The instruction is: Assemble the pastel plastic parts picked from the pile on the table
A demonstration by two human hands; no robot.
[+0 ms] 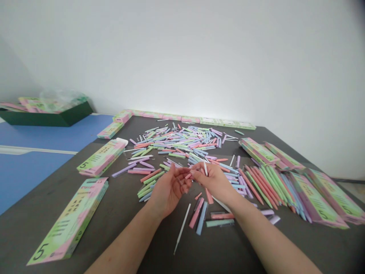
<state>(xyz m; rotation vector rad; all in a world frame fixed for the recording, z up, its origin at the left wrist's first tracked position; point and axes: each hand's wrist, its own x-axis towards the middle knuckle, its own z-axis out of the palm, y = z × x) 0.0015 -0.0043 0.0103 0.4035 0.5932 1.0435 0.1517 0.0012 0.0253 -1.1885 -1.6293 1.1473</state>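
Note:
My left hand (pixel 168 190) is cupped palm-up above the dark table (pixel 119 213), its fingertips close to my right hand (pixel 212 182). Whether it holds anything is hard to tell. My right hand pinches a thin white pen refill (pixel 205 168) and seems to hold a pink pen barrel (pixel 188 176) too. A heap of pastel pen barrels (pixel 176 146) in pink, green, blue and lilac lies just beyond both hands. Loose pens (pixel 196 213) and a long white refill (pixel 181 228) lie below my hands.
Green-and-pink boxes numbered 5 (pixel 68 220) lie on the table's left side, and more line its far edge (pixel 188 119). Rows of pens and open boxes (pixel 316 194) fill the right side. Beyond the left edge, a dark green tray (pixel 45 116) stands on a blue surface (pixel 42 137).

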